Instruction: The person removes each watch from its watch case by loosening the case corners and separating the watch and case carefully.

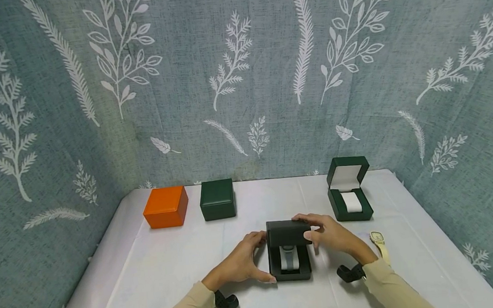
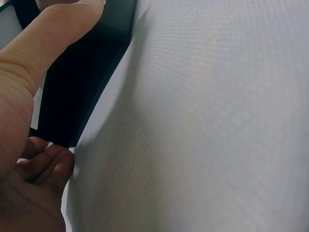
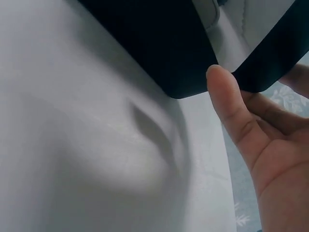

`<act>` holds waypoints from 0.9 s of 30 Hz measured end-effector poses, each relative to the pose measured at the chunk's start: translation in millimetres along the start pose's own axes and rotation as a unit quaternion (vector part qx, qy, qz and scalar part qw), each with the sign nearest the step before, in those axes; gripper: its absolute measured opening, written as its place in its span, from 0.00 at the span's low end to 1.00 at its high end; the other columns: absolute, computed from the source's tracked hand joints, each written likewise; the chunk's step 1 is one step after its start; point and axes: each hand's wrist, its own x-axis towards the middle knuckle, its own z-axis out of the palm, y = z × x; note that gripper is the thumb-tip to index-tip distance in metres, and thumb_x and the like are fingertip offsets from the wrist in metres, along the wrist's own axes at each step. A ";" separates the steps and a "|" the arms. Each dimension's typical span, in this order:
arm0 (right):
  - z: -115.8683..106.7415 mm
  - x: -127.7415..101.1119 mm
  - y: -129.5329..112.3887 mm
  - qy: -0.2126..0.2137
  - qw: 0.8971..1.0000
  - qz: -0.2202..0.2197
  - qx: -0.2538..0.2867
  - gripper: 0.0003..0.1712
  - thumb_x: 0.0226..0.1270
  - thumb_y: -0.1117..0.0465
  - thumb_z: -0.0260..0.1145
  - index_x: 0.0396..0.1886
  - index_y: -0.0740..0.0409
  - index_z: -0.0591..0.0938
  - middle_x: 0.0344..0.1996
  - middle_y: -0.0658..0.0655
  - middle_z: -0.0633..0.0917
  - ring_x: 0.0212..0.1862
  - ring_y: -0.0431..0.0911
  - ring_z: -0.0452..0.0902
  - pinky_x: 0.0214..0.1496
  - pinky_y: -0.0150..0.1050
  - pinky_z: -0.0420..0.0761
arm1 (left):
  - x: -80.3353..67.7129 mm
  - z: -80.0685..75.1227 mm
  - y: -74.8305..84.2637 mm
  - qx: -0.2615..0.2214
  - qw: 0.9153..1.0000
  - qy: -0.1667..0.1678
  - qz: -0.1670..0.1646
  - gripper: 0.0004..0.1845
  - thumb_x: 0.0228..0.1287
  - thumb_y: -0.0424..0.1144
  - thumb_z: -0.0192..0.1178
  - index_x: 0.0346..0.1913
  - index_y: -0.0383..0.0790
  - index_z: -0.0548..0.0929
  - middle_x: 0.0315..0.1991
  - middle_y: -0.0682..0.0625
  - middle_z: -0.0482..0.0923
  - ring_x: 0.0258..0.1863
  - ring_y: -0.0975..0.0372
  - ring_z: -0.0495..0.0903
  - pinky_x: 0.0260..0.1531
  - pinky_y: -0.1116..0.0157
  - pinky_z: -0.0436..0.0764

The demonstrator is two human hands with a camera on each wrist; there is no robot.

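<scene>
Dark green watch box (image 1: 289, 258) mid-bench (image 1: 152, 289), half-open, grey watch (image 1: 289, 257) inside. I see left hand (image 1: 238, 264) fingers clamped on base to steady it; right hand (image 1: 330, 234) fingers curled over lid (image 1: 287, 232), controlling hinge. Loose cream watch (image 1: 379, 243) lies right.

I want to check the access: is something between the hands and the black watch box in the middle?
Nothing visible is. The left hand already grips the base of the black watch box, and the right hand holds its half-raised lid. The loose watch and the open green box lie apart, to the right.
</scene>
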 end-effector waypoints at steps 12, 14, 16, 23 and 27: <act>-4.6 3.3 -3.9 -0.020 1.000 0.007 -0.002 0.27 0.83 0.55 0.54 0.75 0.58 0.71 0.52 0.65 0.84 0.28 0.62 0.83 0.61 0.39 0.74 | -1.8 -0.3 1.7 0.023 1.000 0.005 -0.002 0.62 0.41 0.56 0.85 0.76 0.32 0.65 0.68 0.44 0.67 0.63 0.56 0.71 0.66 0.55 0.73; -5.0 3.8 -5.1 -0.022 1.000 0.015 0.000 0.28 0.84 0.55 0.51 0.76 0.60 0.69 0.40 0.69 0.87 0.30 0.62 0.84 0.62 0.40 0.74 | -2.5 -0.4 3.0 0.023 1.000 0.003 -0.007 0.63 0.41 0.56 0.85 0.77 0.32 0.64 0.69 0.43 0.66 0.64 0.55 0.71 0.66 0.54 0.72; -5.7 4.7 -7.2 -0.019 0.999 0.030 0.010 0.30 0.85 0.54 0.48 0.77 0.66 0.66 0.37 0.71 0.86 0.32 0.63 0.84 0.62 0.43 0.75 | -3.1 -0.5 4.3 0.028 1.000 0.004 -0.010 0.63 0.41 0.57 0.85 0.77 0.31 0.63 0.70 0.42 0.66 0.64 0.55 0.71 0.67 0.54 0.72; -8.0 14.6 -11.7 0.007 0.991 0.118 0.062 0.38 0.84 0.42 0.44 0.50 0.76 0.79 0.45 0.68 0.83 0.38 0.60 0.84 0.53 0.49 0.82 | -2.7 -0.4 4.1 0.037 0.999 0.004 -0.015 0.64 0.39 0.57 0.86 0.77 0.31 0.63 0.70 0.42 0.65 0.64 0.55 0.70 0.67 0.54 0.72; -7.2 20.3 -11.7 0.016 0.986 0.147 0.078 0.41 0.83 0.36 0.42 0.41 0.73 0.78 0.38 0.64 0.83 0.39 0.56 0.82 0.50 0.48 0.83 | -3.9 0.5 2.5 0.042 0.999 0.007 -0.016 0.65 0.40 0.57 0.86 0.77 0.30 0.63 0.71 0.41 0.66 0.65 0.54 0.70 0.68 0.54 0.71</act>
